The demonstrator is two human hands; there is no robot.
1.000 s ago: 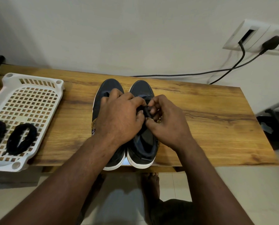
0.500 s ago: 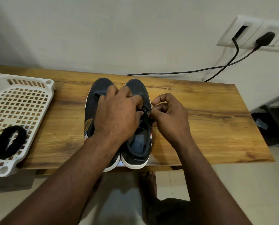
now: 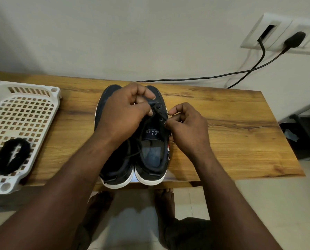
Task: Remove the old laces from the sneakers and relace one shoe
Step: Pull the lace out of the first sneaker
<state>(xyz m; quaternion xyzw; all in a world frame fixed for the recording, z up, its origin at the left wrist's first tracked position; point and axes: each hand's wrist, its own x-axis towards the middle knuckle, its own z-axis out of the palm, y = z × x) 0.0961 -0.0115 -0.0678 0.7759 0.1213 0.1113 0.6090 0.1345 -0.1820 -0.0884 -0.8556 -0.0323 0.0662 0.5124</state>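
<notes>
The wooden surface [image 3: 222,138] carried everything. At its left end stood a white tray [image 3: 24,112] with a black loop [image 3: 11,156] lying in it. The sneakers [image 3: 154,159] stood side by side in the middle, toes toward the wall. Both hands worked over the right one. The left hand [image 3: 121,112] pinched the lace [image 3: 152,104] near the toe eyelets, and the right hand [image 3: 188,130], fingers curled, seemed to pinch it at the right eyelet row. The step looked like passing the lace through the eyelets; drawing out or threading in, one could not tell. The next move probably called for a steady hold and a straight pull.
</notes>
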